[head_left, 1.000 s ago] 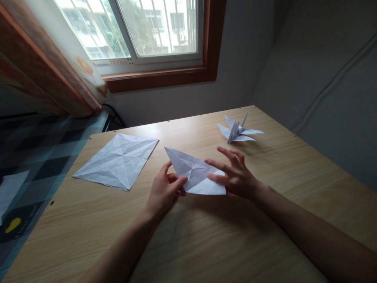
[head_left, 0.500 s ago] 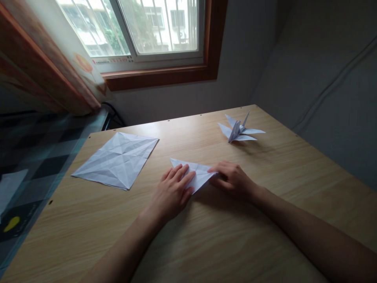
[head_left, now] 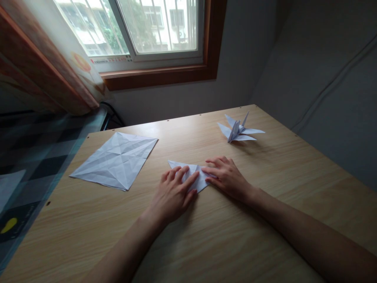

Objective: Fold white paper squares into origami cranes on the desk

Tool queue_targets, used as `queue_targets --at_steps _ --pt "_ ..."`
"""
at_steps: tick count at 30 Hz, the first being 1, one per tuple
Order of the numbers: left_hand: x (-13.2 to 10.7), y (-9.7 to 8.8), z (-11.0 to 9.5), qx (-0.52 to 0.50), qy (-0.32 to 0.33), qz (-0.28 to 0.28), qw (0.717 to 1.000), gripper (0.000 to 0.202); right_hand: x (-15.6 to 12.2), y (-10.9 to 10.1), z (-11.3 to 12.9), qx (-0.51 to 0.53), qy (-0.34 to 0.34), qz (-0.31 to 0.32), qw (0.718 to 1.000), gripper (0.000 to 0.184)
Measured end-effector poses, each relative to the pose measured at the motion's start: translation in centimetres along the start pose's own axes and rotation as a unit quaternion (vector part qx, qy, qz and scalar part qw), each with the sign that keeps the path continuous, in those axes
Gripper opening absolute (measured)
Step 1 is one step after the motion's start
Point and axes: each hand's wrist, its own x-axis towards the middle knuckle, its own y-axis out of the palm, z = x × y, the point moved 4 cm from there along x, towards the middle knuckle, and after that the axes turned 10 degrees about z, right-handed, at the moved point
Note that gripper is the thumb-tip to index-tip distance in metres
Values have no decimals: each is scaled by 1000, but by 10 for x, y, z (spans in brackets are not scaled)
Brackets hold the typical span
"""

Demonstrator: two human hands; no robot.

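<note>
The wooden table [head_left: 224,243] runs under both our palms, and a creased sheet [head_left: 116,159] lies well to the left of our left hand [head_left: 173,194]. That hand and our right hand [head_left: 228,179] press flat, fingers apart and clasping nothing, on the folded paper [head_left: 194,169], mostly hidden beneath them. A paper crane [head_left: 239,131] stands beyond the right hand. Half a second ago its fingers were curled; now they spread

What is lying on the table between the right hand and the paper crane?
Nothing. In the head view, only bare table separates the right hand, which presses flat on the folded paper, from the crane.
</note>
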Motion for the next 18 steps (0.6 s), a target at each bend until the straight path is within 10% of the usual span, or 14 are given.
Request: queue_targets --at_steps 18 --pt "2 -5 -3 -43 69 47 996 58 -14 -34 -17 -79 -59 103 990 20"
